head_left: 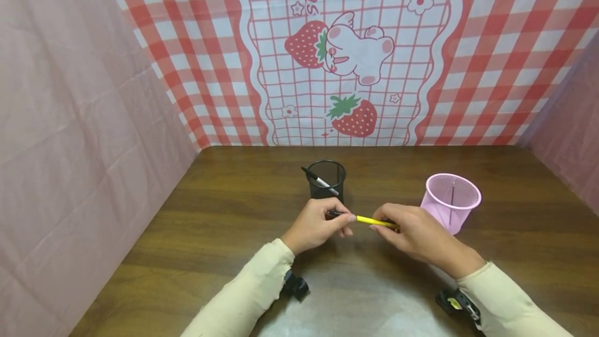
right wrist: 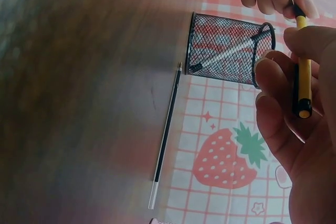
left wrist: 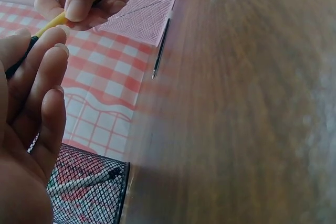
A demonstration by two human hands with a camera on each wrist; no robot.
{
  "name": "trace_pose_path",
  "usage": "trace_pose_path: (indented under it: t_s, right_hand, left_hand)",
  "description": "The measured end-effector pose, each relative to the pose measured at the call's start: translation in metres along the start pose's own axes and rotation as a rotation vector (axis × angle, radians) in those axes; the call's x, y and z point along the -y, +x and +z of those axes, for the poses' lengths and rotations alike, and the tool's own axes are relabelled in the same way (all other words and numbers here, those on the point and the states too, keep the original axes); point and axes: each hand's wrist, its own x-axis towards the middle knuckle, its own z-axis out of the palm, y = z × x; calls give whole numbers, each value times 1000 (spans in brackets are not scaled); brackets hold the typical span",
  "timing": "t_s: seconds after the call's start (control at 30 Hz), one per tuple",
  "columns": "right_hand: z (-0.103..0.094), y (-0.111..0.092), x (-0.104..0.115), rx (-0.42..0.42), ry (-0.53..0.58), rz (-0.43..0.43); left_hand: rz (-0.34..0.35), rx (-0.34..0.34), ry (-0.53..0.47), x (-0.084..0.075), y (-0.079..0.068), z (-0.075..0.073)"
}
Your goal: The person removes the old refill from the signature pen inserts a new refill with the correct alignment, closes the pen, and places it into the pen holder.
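Both hands meet over the table at a slim yellow pen (head_left: pixel 366 220) with black ends. My left hand (head_left: pixel 315 225) pinches its black end between thumb and fingers. The right hand (head_left: pixel 418 230) holds the yellow barrel near its other end, where a black clip and end piece show in the right wrist view. A pen refill (right wrist: pixel 170 116) with a metal tip, dark ink and a clear tail lies on the table beyond the hands; the right hand hides it in the head view. Just behind the left hand stands a black mesh pen cup (head_left: pixel 345 173).
A black-and-white marker (head_left: pixel 323 183) leans inside the black cup. Behind the right hand stands a pink mesh cup (head_left: pixel 437 212), a thin dark line showing along its wall. A strawberry-print cloth (head_left: pixel 281 92) hangs at the brown table's (head_left: pixel 196 238) back edge, with pink cloth at both sides.
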Motion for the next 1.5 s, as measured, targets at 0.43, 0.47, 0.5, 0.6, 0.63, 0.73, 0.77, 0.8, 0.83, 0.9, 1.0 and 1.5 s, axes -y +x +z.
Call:
trace_pose_path:
  t_s: [0.43,0.47,0.5,0.6,0.63,0.73,0.77,0.8,0.83,0.9,1.0,1.5]
  right_hand:
    - [-1,-1,0,37,15,-8]
    - [-1,-1,-1,41,14,-5]
    - [-1,-1,-1,45,19,-2]
    - [-1,-1,-2,45,16,-11]
    - [-1,-1,-2,44,17,-15]
    - [0,-1,-2,45,17,-16]
    - [-1,-2,-2,49,21,-11]
    - [-1,-2,-1,49,14,-7]
    - [-1,-2,-1,50,10,1]
    - [-1,-2,0,50,-2,16]
    - [0,-2,1,46,-16,45]
    - [1,-1,0,-24,-31,23]
  left_hand:
    - [18,21,12,-3,0,0]
    - [18,20,11,-3,0,0]
    - [17,21,9,-3,0,0]
    - [12,20,2,-2,1,0]
    - [12,18,1,-2,1,0]
    - [16,15,4,-2,1,0]
    - [17,15,4,-2,1,0]
    - [18,15,7,-2,1,0]
    - [19,16,8,-2,1,0]
    - [22,18,10,-2,1,1]
    - [28,16,11,-2,1,0]
    - [21,0,-27,-2,0,0]
